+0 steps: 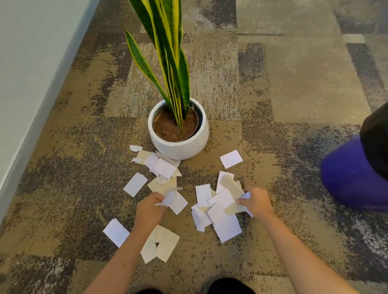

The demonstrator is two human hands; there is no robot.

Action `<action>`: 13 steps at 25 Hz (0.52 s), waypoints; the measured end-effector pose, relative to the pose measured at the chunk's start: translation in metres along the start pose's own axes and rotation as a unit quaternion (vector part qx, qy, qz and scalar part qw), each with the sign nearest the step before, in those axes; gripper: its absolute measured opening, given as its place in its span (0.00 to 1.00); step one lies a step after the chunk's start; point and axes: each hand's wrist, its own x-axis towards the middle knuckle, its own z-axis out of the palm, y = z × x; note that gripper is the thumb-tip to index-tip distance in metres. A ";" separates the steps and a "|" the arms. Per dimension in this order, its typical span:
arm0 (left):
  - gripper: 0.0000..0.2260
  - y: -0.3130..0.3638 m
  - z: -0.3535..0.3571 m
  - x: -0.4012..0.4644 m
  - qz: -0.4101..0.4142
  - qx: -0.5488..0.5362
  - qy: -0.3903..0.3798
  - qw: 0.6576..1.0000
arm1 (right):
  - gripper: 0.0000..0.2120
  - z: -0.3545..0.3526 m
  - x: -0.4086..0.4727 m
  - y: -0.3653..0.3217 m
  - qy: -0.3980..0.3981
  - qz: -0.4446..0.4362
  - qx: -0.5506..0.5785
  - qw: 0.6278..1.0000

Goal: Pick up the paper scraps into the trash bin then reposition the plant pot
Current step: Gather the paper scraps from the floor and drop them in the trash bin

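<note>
Several white and beige paper scraps (pixel 163 167) lie scattered on the carpet in front of a round white plant pot (pixel 182 144) holding a tall green-and-yellow plant. My left hand (pixel 149 208) is closed on a white scrap just below the middle pile. My right hand (pixel 258 202) pinches scraps at the right side of another pile (pixel 219 210). More scraps lie under my left forearm. A purple trash bin (pixel 353 182) with a black liner stands at the right edge.
A pale wall with a baseboard (pixel 17 99) runs along the left. The patterned carpet (pixel 291 84) stretches away behind and to the right of the pot. My dark shoes (pixel 231 290) show at the bottom edge.
</note>
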 end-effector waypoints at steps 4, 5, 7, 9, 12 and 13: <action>0.02 0.040 -0.007 -0.013 -0.020 -0.138 -0.020 0.990 | 0.13 -0.022 -0.018 -0.013 0.017 0.010 0.149 0.989; 0.03 0.053 -0.007 -0.018 -0.011 -0.172 -0.038 0.984 | 0.12 -0.029 -0.026 -0.017 0.025 0.017 0.204 0.978; 0.04 0.084 -0.009 -0.031 0.016 -0.226 -0.080 0.971 | 0.12 -0.049 -0.044 -0.026 0.042 0.020 0.279 0.959; 0.06 0.119 -0.008 -0.046 0.047 -0.259 -0.112 0.958 | 0.13 -0.072 -0.063 -0.036 0.061 0.004 0.301 0.951; 0.09 0.177 -0.005 -0.070 0.090 -0.294 -0.145 0.940 | 0.12 -0.118 -0.096 -0.051 0.111 -0.041 0.325 0.938; 0.09 0.197 -0.003 -0.078 0.111 -0.305 -0.156 0.933 | 0.11 -0.136 -0.106 -0.055 0.135 -0.057 0.323 0.935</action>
